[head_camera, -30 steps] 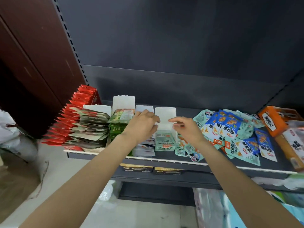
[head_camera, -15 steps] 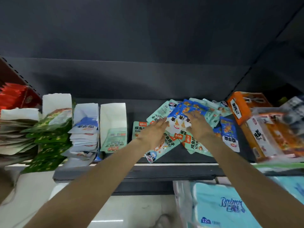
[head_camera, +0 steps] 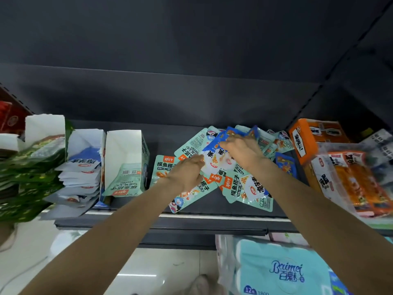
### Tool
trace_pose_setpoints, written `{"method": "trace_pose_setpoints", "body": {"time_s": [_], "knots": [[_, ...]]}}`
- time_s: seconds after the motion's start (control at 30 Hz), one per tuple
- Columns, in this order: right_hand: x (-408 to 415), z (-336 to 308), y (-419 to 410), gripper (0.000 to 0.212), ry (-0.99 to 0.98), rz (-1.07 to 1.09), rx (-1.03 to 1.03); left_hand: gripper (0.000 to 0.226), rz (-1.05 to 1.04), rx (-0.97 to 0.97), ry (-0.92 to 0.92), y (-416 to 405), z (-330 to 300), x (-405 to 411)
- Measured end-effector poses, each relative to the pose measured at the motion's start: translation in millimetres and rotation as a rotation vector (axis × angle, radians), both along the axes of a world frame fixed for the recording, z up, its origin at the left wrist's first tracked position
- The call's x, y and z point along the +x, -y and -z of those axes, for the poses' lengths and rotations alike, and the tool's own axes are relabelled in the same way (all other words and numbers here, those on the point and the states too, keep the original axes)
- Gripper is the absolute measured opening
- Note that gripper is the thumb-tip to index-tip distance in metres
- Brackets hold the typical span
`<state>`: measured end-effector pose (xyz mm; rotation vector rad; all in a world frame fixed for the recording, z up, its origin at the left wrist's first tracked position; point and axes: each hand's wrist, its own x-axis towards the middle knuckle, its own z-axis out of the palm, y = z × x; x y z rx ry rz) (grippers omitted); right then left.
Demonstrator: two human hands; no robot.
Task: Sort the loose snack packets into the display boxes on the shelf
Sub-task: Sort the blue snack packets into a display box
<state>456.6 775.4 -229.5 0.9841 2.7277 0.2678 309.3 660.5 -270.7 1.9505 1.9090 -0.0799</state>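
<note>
A loose heap of mint-green and blue snack packets (head_camera: 236,184) lies on the dark shelf (head_camera: 212,220), right of centre. My left hand (head_camera: 187,173) rests on the heap's left side, fingers touching a blue-and-white packet (head_camera: 212,161). My right hand (head_camera: 240,150) lies over the heap's far part, fingers curled on that same packet's upper edge. Left of the heap stands a white display box (head_camera: 125,145) holding a mint packet (head_camera: 125,182). Beside it another box (head_camera: 85,143) holds white-and-blue packets, and further left a box (head_camera: 44,126) holds green packets.
Orange snack boxes (head_camera: 306,137) and a clear bag of orange packets (head_camera: 357,182) crowd the shelf's right end. Red packets (head_camera: 8,118) sit far left. Below the shelf lie a pack of tissue rolls (head_camera: 282,271) and a pale tiled floor (head_camera: 148,269).
Both hands left the white box and moved right onto the loose heap; my view swung right with them. In the last half second the right hand reached further into the heap.
</note>
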Motion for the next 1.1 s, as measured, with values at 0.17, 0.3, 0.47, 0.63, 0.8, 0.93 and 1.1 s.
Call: {"method": "trace_pose_setpoints", "body": {"time_s": [0.17, 0.3, 0.47, 0.63, 0.8, 0.93, 1.1], "knots": [[-18, -38, 24, 0.004, -0.471, 0.066, -0.022, 0.048, -0.326, 0.315, 0.358, 10, -35, -10], [-37, -62, 53, 0.018, -1.11, 0.227, -0.428, 0.038, -0.552, 0.517, 0.748, 31, -78, -42], [-90, -78, 98, 0.009, -1.376, 0.255, -0.839, 0.019, -0.47, 0.588, 0.65, 70, -117, -97], [-161, -79, 144, 0.009, -1.327, 0.2, -0.891, 0.016, -0.5, 0.692, 0.47, 123, -132, -160], [-214, -69, 183, 0.011, -1.376, 0.204, -0.839, 0.004, -0.501, 0.775, 0.43, 166, -139, -199], [-230, -56, 202, 0.007, -1.274, 0.16, -0.641, 0.011, -0.474, 0.76, 0.376, 182, -133, -220], [-227, -41, 209, 0.022, -0.904, 0.126, -0.618, 0.019, -0.308, 0.352, 0.149, 183, -113, -227]]}}
